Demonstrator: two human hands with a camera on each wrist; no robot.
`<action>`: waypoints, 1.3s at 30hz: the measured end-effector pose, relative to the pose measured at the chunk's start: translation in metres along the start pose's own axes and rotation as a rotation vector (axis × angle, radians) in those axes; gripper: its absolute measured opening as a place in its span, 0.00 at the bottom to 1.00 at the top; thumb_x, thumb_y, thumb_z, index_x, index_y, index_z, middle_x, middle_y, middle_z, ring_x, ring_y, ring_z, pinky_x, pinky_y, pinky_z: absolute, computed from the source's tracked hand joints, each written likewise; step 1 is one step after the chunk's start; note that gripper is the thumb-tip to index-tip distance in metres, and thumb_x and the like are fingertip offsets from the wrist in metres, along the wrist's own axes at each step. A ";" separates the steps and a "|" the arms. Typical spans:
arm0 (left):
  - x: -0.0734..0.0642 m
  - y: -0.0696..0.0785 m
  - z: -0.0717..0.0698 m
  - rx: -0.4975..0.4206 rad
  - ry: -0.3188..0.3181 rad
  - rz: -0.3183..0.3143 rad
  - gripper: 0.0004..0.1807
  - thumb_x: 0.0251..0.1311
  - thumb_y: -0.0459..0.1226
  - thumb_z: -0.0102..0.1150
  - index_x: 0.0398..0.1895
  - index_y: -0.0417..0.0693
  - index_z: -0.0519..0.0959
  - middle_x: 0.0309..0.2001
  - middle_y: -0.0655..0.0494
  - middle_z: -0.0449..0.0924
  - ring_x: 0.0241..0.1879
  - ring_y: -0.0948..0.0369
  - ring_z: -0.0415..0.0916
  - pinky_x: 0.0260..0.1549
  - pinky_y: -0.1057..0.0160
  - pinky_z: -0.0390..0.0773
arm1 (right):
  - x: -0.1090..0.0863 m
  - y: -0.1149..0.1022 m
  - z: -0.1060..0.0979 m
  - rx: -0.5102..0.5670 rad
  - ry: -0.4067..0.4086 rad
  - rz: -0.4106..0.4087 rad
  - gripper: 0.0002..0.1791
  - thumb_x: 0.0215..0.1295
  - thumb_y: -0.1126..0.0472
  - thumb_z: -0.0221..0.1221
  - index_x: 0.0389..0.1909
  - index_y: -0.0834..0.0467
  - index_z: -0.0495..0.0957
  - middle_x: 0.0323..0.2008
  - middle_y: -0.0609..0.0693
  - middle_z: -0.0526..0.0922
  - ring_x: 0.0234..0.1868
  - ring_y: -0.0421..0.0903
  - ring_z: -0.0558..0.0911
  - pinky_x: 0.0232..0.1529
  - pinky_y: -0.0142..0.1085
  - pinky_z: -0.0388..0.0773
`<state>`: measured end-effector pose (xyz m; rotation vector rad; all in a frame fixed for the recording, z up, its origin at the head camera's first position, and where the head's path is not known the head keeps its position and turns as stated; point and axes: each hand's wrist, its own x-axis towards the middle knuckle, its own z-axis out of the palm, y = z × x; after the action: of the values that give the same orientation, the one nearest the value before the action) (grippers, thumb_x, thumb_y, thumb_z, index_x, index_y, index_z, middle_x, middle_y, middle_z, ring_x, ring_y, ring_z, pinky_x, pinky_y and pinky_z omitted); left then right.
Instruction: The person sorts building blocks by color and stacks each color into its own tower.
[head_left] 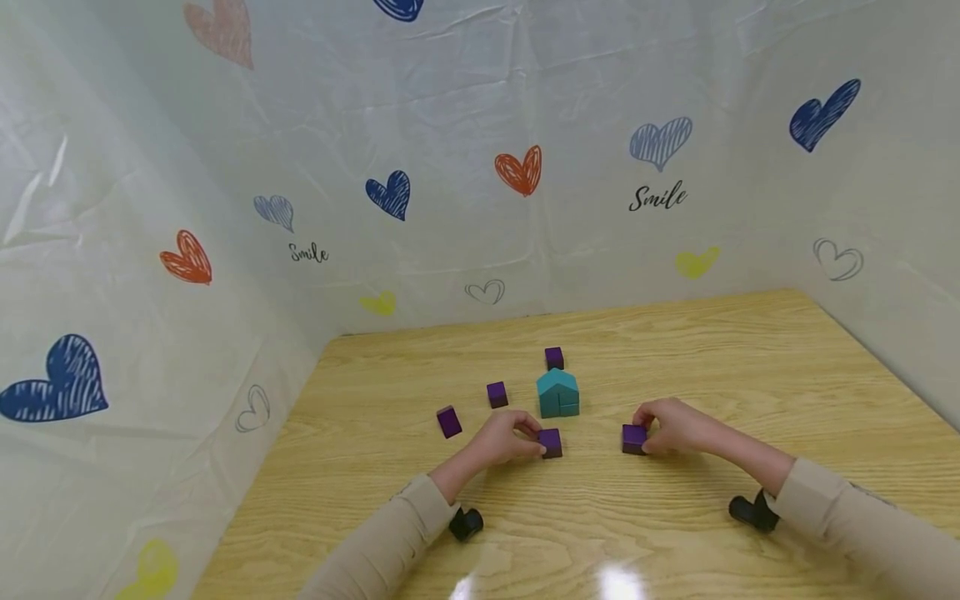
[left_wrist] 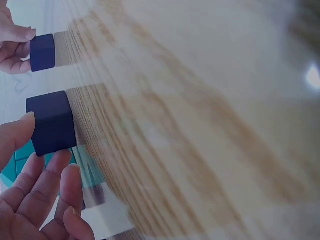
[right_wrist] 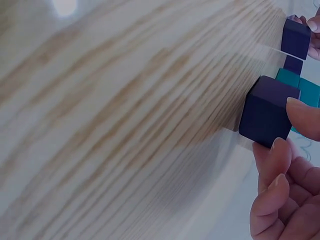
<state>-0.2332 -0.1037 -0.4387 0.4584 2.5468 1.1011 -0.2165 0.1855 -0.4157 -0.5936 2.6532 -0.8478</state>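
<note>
L. hand (head_left: 506,440) part-closed, pinching purple cube (head_left: 551,443) betw. thumb & fingers; R. hand (head_left: 672,427) likewise on second purple cube (head_left: 634,439). Both cubes appear seated on worktop (head_left: 570,533): first just in front of teal house-shaped block group (head_left: 558,394), second apart, to its front R. Handling (est.): light, rigid, smooth, poss. slightly slippery, low breakage risk. Rec. hold: opp. side faces, clear of base.

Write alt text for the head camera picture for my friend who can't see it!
A person's left hand holds one purple block and their right hand holds another purple block, at a wooden table. A teal house shape and three more purple blocks sit there too, before white sheeting with hearts and "Smile".
</note>
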 end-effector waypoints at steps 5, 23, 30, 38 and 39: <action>0.000 0.002 -0.001 -0.004 0.002 -0.003 0.11 0.49 0.37 0.68 0.36 0.47 0.80 0.34 0.59 0.79 0.37 0.63 0.75 0.41 0.62 0.74 | 0.005 -0.006 0.003 -0.035 0.000 -0.013 0.14 0.46 0.68 0.65 0.36 0.64 0.77 0.34 0.51 0.79 0.36 0.46 0.76 0.36 0.39 0.73; -0.002 0.003 -0.001 -0.023 -0.008 -0.005 0.11 0.49 0.37 0.67 0.37 0.46 0.79 0.35 0.59 0.79 0.37 0.63 0.75 0.39 0.64 0.74 | 0.036 -0.034 0.022 -0.054 -0.030 -0.051 0.15 0.47 0.68 0.66 0.38 0.64 0.79 0.36 0.51 0.81 0.38 0.46 0.77 0.41 0.40 0.75; -0.001 0.003 0.000 -0.023 0.002 -0.014 0.11 0.49 0.37 0.68 0.36 0.47 0.80 0.34 0.59 0.79 0.37 0.64 0.75 0.39 0.64 0.74 | 0.045 -0.042 0.026 -0.061 -0.031 -0.078 0.14 0.47 0.69 0.66 0.38 0.64 0.79 0.35 0.51 0.81 0.38 0.47 0.78 0.41 0.40 0.75; -0.002 0.003 0.000 -0.034 0.000 -0.015 0.11 0.49 0.37 0.68 0.36 0.47 0.80 0.34 0.59 0.79 0.36 0.64 0.75 0.38 0.64 0.74 | 0.050 -0.047 0.029 -0.042 -0.036 -0.094 0.14 0.47 0.69 0.66 0.37 0.64 0.79 0.36 0.51 0.81 0.39 0.47 0.78 0.42 0.40 0.75; -0.002 0.003 -0.001 -0.032 -0.001 -0.010 0.11 0.49 0.37 0.68 0.36 0.47 0.80 0.34 0.59 0.79 0.36 0.64 0.75 0.38 0.64 0.75 | 0.050 -0.047 0.030 -0.041 -0.036 -0.093 0.14 0.47 0.69 0.66 0.37 0.64 0.79 0.35 0.51 0.81 0.39 0.47 0.78 0.42 0.40 0.75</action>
<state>-0.2313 -0.1026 -0.4355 0.4379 2.5247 1.1359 -0.2348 0.1127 -0.4177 -0.7407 2.6334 -0.8014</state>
